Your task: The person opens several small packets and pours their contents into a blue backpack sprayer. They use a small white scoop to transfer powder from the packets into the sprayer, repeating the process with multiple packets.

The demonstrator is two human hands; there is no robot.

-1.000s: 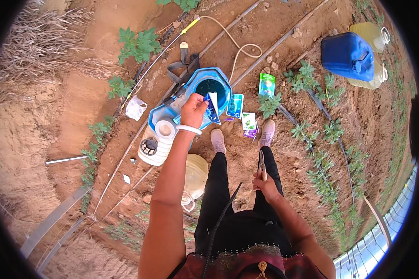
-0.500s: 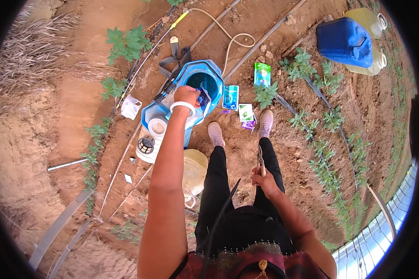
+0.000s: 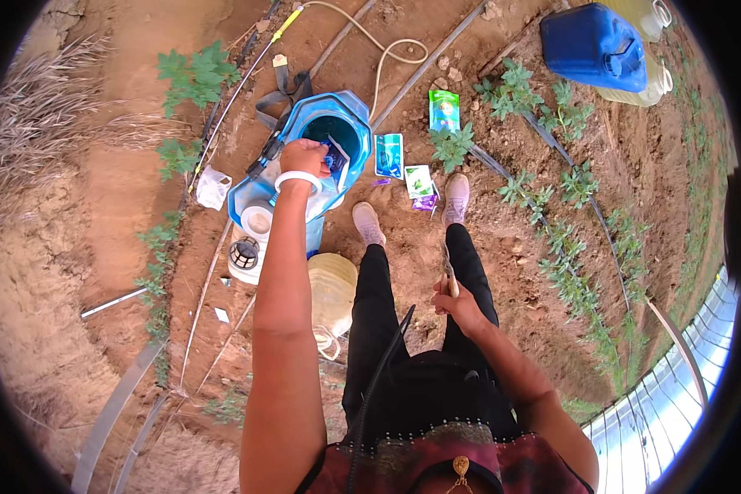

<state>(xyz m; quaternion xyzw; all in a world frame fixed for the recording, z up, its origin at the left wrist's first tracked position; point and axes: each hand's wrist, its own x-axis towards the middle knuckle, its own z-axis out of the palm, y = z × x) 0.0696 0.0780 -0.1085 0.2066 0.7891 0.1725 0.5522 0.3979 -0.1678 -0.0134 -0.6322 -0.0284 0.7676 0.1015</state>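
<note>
**Blue tank (image 3: 359,132) now has the packet (image 3: 335,156) inside its rim**

The tank's mouth is open and dark within, with a pale yellow jug (image 3: 333,292) just beside it, nearer to you. Your left hand (image 3: 305,159) has dipped from over the rim into the opening, its fingers closed on the packet. That puts the packet within the tank, not above it; whether it touches liquid, you can't tell from here. Your right hand (image 3: 459,303), held low, hasn't changed its grip: it's wrapped round a metal tool (image 3: 448,270), well apart from the tank.
</note>
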